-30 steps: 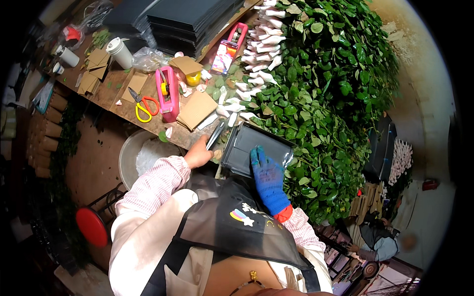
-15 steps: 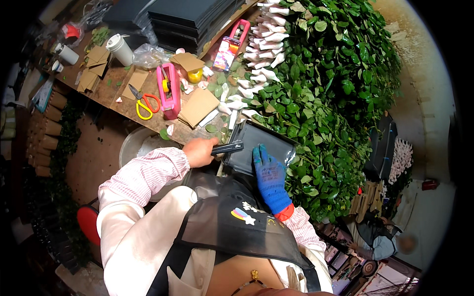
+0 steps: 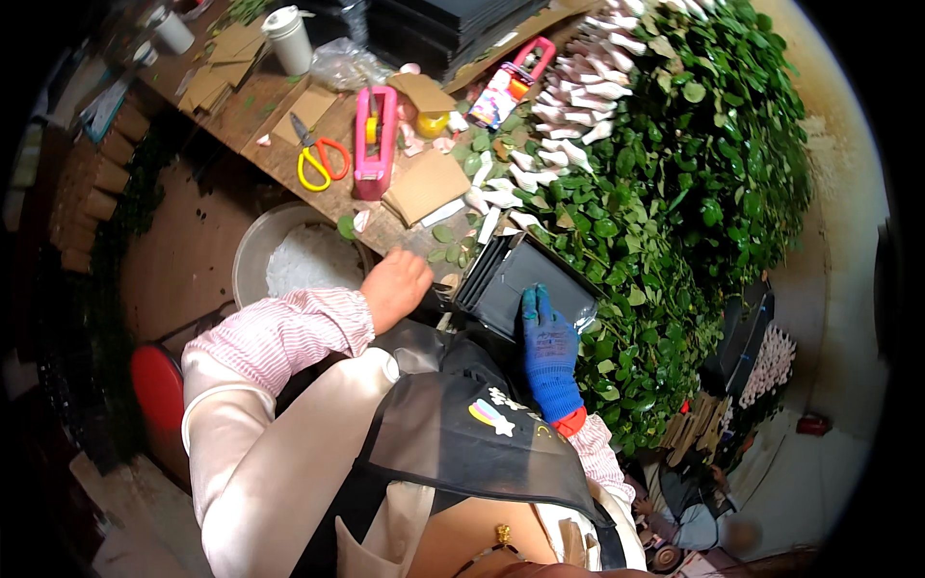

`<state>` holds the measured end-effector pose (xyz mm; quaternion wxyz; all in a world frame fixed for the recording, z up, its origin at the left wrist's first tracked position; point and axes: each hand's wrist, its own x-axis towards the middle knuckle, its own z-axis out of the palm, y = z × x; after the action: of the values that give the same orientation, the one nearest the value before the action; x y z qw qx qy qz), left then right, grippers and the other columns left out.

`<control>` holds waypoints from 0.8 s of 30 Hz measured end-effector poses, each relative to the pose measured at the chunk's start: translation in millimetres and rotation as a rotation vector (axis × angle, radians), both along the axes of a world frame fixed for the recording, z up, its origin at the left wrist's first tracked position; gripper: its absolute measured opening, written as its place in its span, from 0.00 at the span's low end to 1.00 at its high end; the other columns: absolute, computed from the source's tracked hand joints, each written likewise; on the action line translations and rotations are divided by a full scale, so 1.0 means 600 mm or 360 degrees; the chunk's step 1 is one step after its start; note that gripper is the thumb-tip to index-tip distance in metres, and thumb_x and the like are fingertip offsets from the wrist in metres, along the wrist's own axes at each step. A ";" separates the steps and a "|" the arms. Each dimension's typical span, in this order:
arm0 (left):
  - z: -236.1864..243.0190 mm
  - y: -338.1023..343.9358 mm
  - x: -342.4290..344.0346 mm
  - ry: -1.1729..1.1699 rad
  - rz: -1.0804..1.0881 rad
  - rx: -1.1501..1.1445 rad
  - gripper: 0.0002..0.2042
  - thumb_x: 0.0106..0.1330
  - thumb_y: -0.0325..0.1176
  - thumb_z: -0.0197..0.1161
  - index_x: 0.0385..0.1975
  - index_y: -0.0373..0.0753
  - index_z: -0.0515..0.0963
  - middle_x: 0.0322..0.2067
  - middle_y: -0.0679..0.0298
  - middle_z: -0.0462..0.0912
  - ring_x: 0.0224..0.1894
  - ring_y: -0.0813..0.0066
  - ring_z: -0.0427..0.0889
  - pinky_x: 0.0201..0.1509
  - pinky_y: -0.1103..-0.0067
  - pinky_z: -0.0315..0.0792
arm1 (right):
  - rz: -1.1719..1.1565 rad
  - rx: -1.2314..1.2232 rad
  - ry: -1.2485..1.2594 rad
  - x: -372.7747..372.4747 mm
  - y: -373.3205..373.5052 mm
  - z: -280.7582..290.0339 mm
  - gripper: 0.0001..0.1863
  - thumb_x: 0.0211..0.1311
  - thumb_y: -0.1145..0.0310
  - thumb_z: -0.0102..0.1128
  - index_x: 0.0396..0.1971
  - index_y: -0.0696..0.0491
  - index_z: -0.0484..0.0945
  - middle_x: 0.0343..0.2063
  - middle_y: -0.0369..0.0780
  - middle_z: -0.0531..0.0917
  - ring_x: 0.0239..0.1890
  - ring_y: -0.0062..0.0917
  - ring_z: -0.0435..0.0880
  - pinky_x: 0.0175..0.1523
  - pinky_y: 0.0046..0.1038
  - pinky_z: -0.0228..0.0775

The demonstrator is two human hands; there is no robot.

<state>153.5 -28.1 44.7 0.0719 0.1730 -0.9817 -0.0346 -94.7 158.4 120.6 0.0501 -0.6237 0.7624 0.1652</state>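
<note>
My left hand [image 3: 395, 286] is bare and closed on the left edge of a stack of dark flat sheets [image 3: 525, 279] at the workbench's front edge. My right hand [image 3: 547, 342], in a blue glove with a red cuff, lies flat with fingers together on the top sheet, holding it down. The sheets tilt against a long heap of green-leaved stems [image 3: 655, 222] with pale wrapped flower heads [image 3: 588, 67]. My striped sleeves and dark apron fill the lower part of the view.
On the wooden bench [image 3: 279, 154] lie yellow-and-red scissors [image 3: 313, 159], a pink tape dispenser [image 3: 374, 144], cardboard pieces [image 3: 424, 185], a white cup [image 3: 289, 39] and more dark sheets [image 3: 453, 29]. A metal basin [image 3: 289, 260] and a red stool [image 3: 159, 385] stand at my left.
My left hand has drawn back from the bench top to the left edge of the dark sheets and closed on it. The gloved right hand stays flat on the top sheet.
</note>
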 end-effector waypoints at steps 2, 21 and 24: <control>0.030 0.005 -0.009 0.0069 -0.0136 0.0010 0.07 0.61 0.32 0.59 0.37 0.39 0.77 0.33 0.61 0.76 0.42 0.64 0.78 0.58 0.66 0.71 | 0.0044 0.0058 0.0060 -0.002 0.000 -0.001 0.39 0.63 0.76 0.55 0.77 0.49 0.61 0.77 0.42 0.66 0.51 0.34 0.85 0.49 0.37 0.82; -0.036 -0.187 -0.123 0.0288 -0.0495 -0.0076 0.09 0.59 0.32 0.61 0.38 0.41 0.76 0.34 0.60 0.76 0.43 0.59 0.80 0.65 0.59 0.72 | 0.0087 -0.0206 0.0089 0.007 0.004 -0.002 0.36 0.65 0.73 0.54 0.75 0.52 0.64 0.74 0.43 0.69 0.52 0.33 0.83 0.46 0.36 0.81; -0.039 -0.203 -0.170 0.0350 -0.0377 -0.0093 0.08 0.59 0.32 0.61 0.37 0.41 0.76 0.34 0.60 0.77 0.42 0.60 0.79 0.55 0.64 0.74 | 0.0014 -0.0253 0.0024 0.009 0.004 -0.005 0.35 0.64 0.74 0.54 0.74 0.52 0.65 0.74 0.43 0.70 0.53 0.34 0.83 0.48 0.36 0.81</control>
<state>51.4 -150.2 21.5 0.1793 0.0491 -0.9820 -0.0329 -89.1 160.9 117.7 -0.0061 -0.6277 0.7708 0.1089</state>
